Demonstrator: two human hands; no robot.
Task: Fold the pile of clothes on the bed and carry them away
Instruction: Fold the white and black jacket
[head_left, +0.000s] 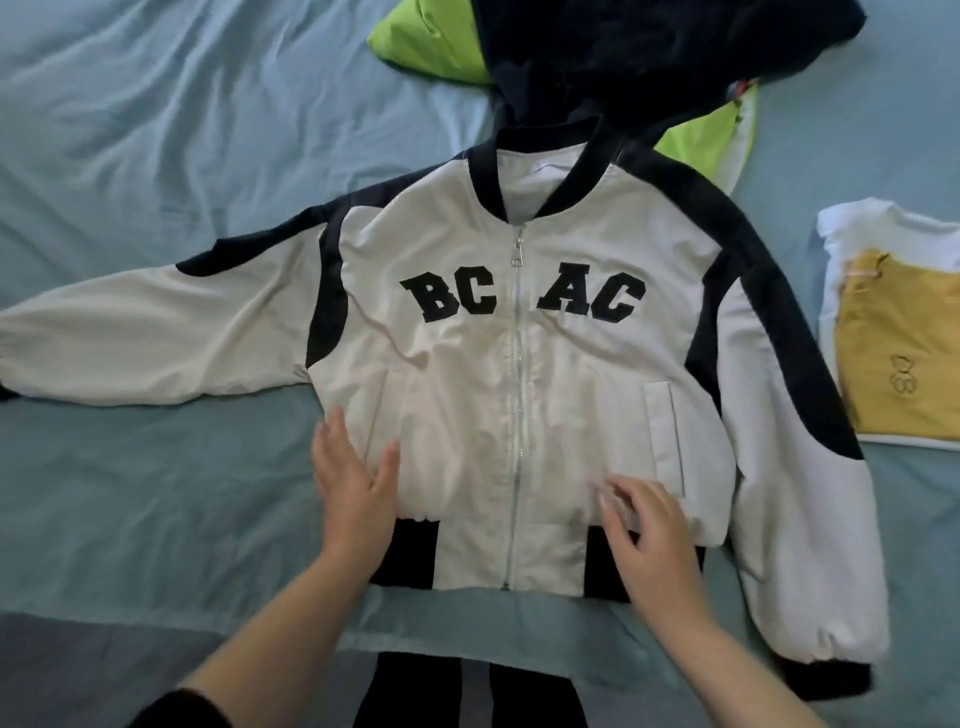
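The zipped white-and-navy "BC AC" jacket (571, 374) lies front-up, sleeves spread, on the blue bed sheet (156, 130). The left hand (353, 488) presses flat on its lower left front, fingers straight and thumb splayed. The right hand (649, 530), blurred, rests on the lower right front with its fingers loosely bent, pinching nothing. A folded yellow shirt (904, 353) lies just beside the right sleeve.

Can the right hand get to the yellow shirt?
Probably yes. The right hand rests on the jacket, and the yellow shirt lies uncovered to its right; only the jacket's flat sleeve lies between.
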